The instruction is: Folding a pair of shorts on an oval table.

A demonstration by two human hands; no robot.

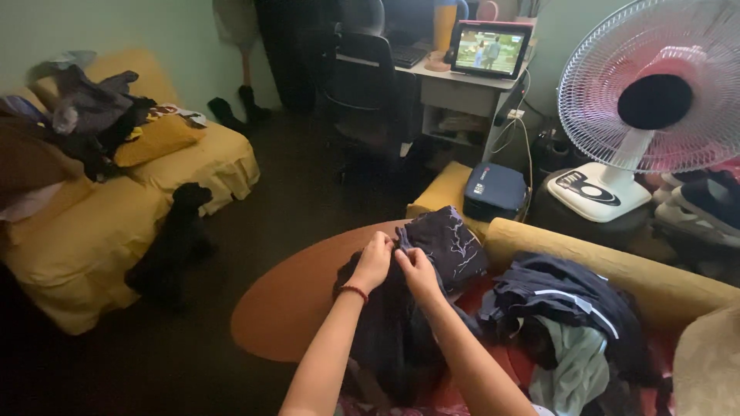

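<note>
My left hand [375, 258] and my right hand [418, 271] are close together, both pinching the edge of a dark patterned garment [451, 239] with pale line markings. The garment lies partly on a round brown table [289, 300] and partly over a dark cloth [389, 331] in front of me. A red bracelet sits on my left wrist. To the right lies a pile of dark clothes with white stripes [566, 296] and a pale green cloth [574, 366].
A yellow sofa [100, 223] with heaped clothes [85, 115] stands at left, a black dog [173, 239] beside it. A pink fan [655, 100] is at right, a desk with a lit screen [491, 48] and a black chair [370, 92] behind.
</note>
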